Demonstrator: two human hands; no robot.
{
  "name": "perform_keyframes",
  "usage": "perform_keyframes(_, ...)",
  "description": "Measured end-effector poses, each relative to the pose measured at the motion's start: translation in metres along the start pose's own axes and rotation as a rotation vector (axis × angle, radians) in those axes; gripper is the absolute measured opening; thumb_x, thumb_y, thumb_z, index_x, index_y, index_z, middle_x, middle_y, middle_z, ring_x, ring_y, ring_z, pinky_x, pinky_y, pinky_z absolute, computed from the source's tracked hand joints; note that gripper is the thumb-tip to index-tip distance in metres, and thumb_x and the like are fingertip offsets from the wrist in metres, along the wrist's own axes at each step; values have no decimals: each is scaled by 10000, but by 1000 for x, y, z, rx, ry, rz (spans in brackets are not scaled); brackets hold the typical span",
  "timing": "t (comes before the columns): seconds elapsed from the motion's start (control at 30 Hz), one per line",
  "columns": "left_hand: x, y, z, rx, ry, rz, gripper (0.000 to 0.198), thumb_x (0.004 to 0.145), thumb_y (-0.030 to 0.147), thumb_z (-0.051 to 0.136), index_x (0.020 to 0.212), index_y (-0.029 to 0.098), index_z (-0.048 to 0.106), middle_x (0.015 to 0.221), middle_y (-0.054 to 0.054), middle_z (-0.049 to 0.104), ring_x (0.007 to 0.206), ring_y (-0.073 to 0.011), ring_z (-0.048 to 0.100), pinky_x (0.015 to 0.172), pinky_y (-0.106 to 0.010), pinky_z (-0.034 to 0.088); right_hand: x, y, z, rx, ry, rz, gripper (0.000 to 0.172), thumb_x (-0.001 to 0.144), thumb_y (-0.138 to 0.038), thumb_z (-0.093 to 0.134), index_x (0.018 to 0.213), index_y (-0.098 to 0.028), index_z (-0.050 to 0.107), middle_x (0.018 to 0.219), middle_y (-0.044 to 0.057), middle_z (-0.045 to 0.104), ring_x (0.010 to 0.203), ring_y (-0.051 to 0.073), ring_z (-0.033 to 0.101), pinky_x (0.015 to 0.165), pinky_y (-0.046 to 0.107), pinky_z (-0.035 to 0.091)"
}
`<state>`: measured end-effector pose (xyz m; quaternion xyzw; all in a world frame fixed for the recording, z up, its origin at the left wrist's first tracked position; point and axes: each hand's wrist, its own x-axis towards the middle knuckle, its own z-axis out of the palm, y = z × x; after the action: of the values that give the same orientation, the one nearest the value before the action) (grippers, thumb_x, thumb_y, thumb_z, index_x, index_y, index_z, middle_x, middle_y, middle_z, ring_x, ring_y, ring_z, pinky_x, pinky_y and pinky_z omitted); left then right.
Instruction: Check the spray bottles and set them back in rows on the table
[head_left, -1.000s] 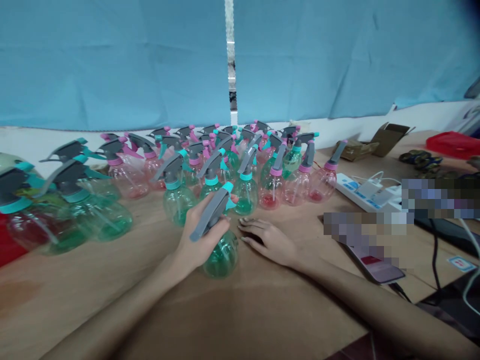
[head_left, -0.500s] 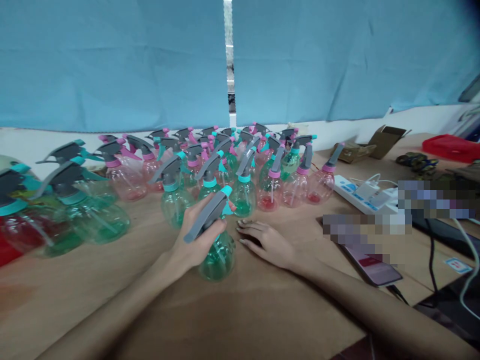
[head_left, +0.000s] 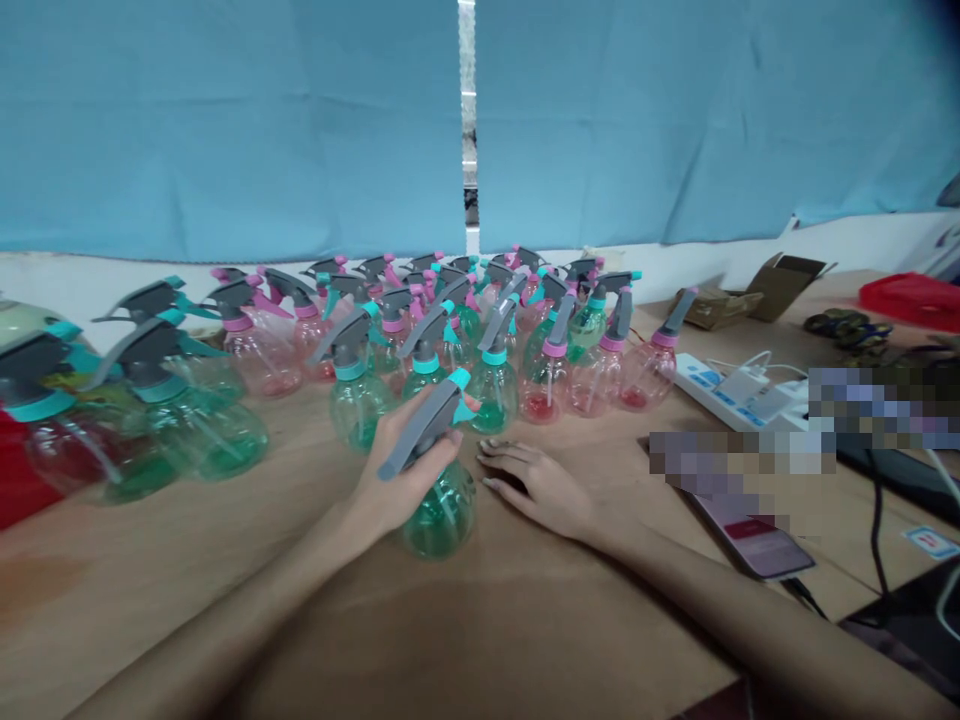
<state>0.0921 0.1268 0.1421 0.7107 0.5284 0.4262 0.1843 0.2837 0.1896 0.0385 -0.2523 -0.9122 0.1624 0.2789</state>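
Note:
My left hand point(head_left: 401, 470) is wrapped round the neck of a green spray bottle point(head_left: 441, 515) with a grey trigger head and turquoise nozzle. The bottle is upright at the middle of the table, its neck hidden by my fingers. My right hand point(head_left: 544, 490) rests on the tabletop just right of that bottle, fingers stretched out and holding nothing. Right behind my hands stand other spray bottles: a green one point(head_left: 493, 395) with a turquoise collar and a pink one point(head_left: 545, 390) with a pink collar.
Several more spray bottles crowd the table's back and left, including a green one point(head_left: 217, 440). To the right lie a phone point(head_left: 765, 540), a white power strip point(head_left: 720, 390) with chargers and cables, and an open cardboard box point(head_left: 784, 285). A blue cloth point(head_left: 225, 130) hangs behind.
The whole view has shifted slightly, so everything appears a little farther right. My left hand keeps its hold on the spray bottle, and my right hand stays resting on the table.

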Motion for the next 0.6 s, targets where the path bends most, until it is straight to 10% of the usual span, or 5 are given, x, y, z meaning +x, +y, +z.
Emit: perform_keyframes(0.6,-6,-4,6,83,6,-81,234,764,379,629,943,228,647,785,-36,698,726,-227,658,641,-346,528,0,-2,0,-42,16,-15,344,938,-285,443,1217,-144,587,1261,109,609,1219,215,519,1057,416,399)
